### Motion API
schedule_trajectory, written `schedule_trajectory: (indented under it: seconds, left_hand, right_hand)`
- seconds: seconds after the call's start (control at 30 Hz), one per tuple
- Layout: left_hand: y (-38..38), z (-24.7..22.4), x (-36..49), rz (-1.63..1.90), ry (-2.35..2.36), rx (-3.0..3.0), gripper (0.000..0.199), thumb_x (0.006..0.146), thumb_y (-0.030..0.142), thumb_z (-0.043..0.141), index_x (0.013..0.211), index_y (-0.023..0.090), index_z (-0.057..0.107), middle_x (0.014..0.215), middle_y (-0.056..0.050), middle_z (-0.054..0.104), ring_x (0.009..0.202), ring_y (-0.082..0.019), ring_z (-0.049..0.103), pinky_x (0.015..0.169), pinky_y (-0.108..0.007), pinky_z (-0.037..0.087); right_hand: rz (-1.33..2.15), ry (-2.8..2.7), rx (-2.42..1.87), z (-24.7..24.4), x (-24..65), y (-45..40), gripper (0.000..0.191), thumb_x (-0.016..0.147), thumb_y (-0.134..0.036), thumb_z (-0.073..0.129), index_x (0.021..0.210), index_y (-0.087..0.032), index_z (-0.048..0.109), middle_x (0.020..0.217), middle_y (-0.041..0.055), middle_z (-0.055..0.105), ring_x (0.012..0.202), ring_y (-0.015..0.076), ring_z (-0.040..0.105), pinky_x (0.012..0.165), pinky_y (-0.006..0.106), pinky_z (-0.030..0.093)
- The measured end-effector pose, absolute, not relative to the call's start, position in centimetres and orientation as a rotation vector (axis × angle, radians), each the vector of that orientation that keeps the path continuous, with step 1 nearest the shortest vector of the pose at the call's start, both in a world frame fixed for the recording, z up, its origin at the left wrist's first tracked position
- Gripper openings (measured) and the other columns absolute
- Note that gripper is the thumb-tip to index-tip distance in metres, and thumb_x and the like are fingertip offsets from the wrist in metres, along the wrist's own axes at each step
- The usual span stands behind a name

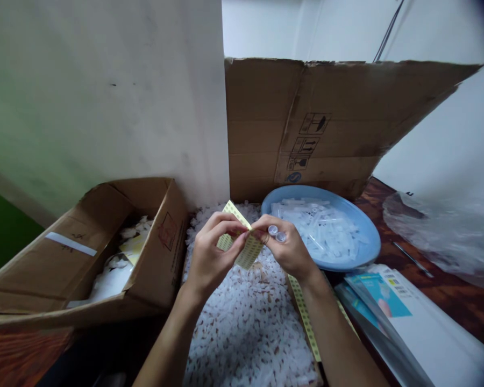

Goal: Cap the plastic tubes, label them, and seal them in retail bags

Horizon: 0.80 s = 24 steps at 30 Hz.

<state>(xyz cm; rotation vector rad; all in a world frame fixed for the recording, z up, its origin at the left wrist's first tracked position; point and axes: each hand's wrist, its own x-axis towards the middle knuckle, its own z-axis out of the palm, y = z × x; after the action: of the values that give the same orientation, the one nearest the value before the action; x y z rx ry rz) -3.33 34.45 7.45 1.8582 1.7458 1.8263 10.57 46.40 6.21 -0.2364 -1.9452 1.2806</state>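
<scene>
My left hand (218, 250) pinches the edge of a yellow sheet of small round stickers (249, 253), fingers closed near its middle. Close against it, my right hand (284, 247) also grips the sheet with thumb and forefinger. Two small clear plastic tubes (277, 234) stick out between the fingers of my right hand, their round ends toward me. The sheet is tilted and bent above a wide spread of small white plastic pieces (246, 333). What lies right between the fingertips is too small to make out.
To the left stands an open cardboard box (157, 258) with paper scraps. A blue basin (373, 244) of clear tubes sits at the right. Beyond are a large cardboard sheet (262, 129), a pen (413, 259), plastic wrap (447, 236) and a white package (435, 333).
</scene>
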Motion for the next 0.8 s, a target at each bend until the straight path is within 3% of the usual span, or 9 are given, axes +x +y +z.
schedule_trajectory:
  seconds: [0.8]
  left_hand:
    - [34.72, 7.24, -3.03, 1.824, 1.745, 1.920, 0.006, 0.092, 0.014, 0.069, 0.094, 0.020, 0.071, 0.100, -0.004, 0.063, 0.091, -0.015, 0.064, 0.081, -0.030, 0.056]
  right_hand:
    - [1.282, -1.941, -0.245, 6.39, 10.89, 46.53, 0.011, 0.092, -0.020, 0.065, 0.087, -0.023, 0.075, 0.082, 0.0010, 0.068, 0.078, 0.0178, 0.061, 0.075, 0.032, 0.047]
